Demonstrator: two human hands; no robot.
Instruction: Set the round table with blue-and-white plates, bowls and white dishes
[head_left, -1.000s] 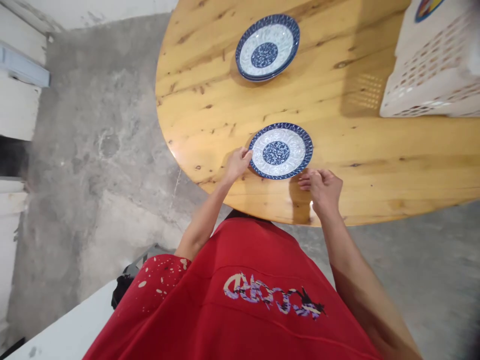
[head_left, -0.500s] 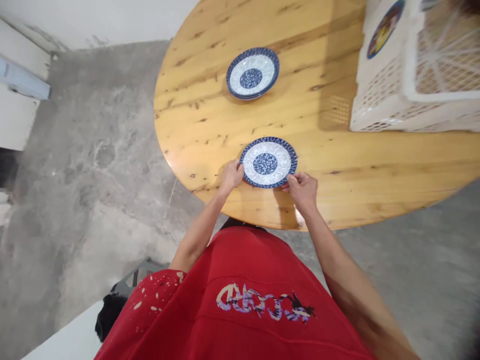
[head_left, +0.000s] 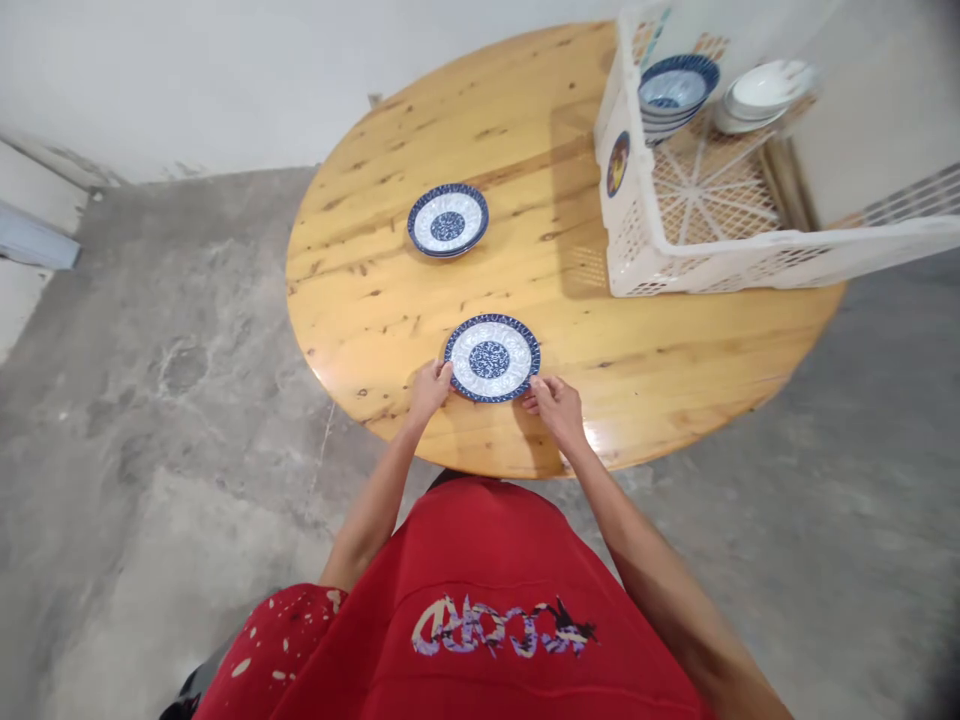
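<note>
A round plate (head_left: 491, 358) with a dark blue rim, pale ring and blue patterned centre is near the front edge of the wooden table. My left hand (head_left: 431, 388) pinches its left rim between thumb and fingers. On the lower right rim, my right hand (head_left: 556, 408) grips with the thumb on top and the fingers curled beneath. Whether the plate touches the tabletop I cannot tell. Farther back on the table sits a small stack of matching blue-rimmed plates (head_left: 448, 220), apart from both hands.
The oval wooden table (head_left: 360, 330) carries a white plastic crate (head_left: 679, 270) at the right. Inside the crate are stacked blue-rimmed bowls (head_left: 679, 85) and white bowls (head_left: 772, 88). A white wall (head_left: 225, 80) stands behind, and grey concrete floor (head_left: 187, 480) surrounds the table.
The view has shifted, so the table and plates appear smaller and farther left, and the crate's inside now shows. Both hands keep their hold on the plate.
</note>
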